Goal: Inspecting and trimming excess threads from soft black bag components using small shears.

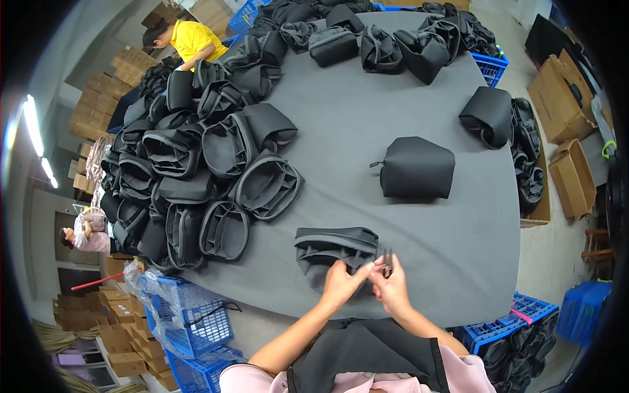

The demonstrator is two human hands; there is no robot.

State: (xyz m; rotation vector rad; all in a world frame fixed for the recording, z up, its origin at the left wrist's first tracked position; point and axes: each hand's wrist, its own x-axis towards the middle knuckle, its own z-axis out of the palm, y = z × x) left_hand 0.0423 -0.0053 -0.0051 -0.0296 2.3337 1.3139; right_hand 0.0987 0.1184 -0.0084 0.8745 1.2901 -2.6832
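Observation:
A black zippered pouch (335, 239) lies at the near edge of the grey table, its top open and dividers showing inside. My left hand (344, 283) is closed on the pouch's near right edge, fingertips pinched together. Close beside it, my right hand (392, 288) grips small dark thread snips (388, 259), the two blades pointing away from me. The fingertips of both hands nearly meet at the pouch's corner. What lies between them is too small to make out. Farther off to the right stands a closed black pouch (419, 168) with a zip pull on its left.
A large heap of black pouches (177, 154) covers the table's left side; more line the far edge. Another pouch (487, 116) sits at the right edge. Blue crates (196, 321) stand near left and right. A person in yellow (193, 42) works at the far left.

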